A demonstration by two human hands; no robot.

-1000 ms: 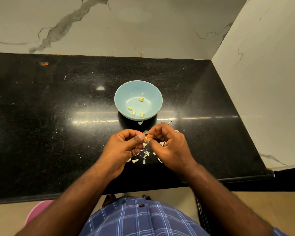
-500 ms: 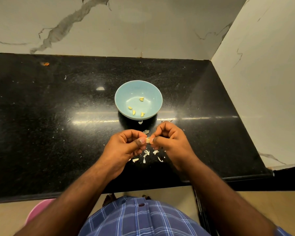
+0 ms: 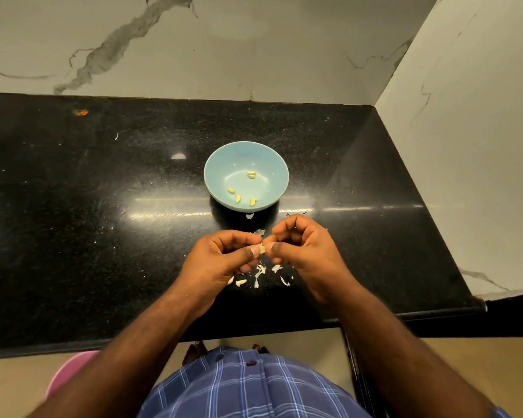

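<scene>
1. left hand (image 3: 221,260): fingers curled, thumb and forefinger pinch a small pale garlic clove (image 3: 262,249) from its left side.
2. right hand (image 3: 302,251): also curled, thumb and forefinger tips pinch the same clove from the right. the two hands meet at the clove, thumbs nearly touching.
3. the clove is held in the air just above the tabletop (image 3: 103,221), near the front edge and just on the near side of the bowl (image 3: 208,182). fingertips hide most of it (can't tell how much skin is on it).
4. the bowl is light blue, upright on the tabletop, just beyond the hands and apart from them.
5. four yellowish peeled cloves (image 3: 238,198) lie in the bowl: one toward the far side, three along the near wall, none touching.
6. white peel scraps (image 3: 260,271) are scattered on the tabletop under and just nearer than the hands. one more scrap lies just beside the bowl's near base.
7. the tabletop is black, glossy and speckled, with a light streak across the middle. a small orange speck (image 3: 81,112) sits far left near the back wall, well apart from everything.
8. a white marble wall (image 3: 254,40) with grey veins runs behind and along the right side.
9. at the bottom edge are a blue plaid shirt (image 3: 248,390) and a pink round thing (image 3: 70,369) at lower left, below the tabletop edge and partly cut off.
</scene>
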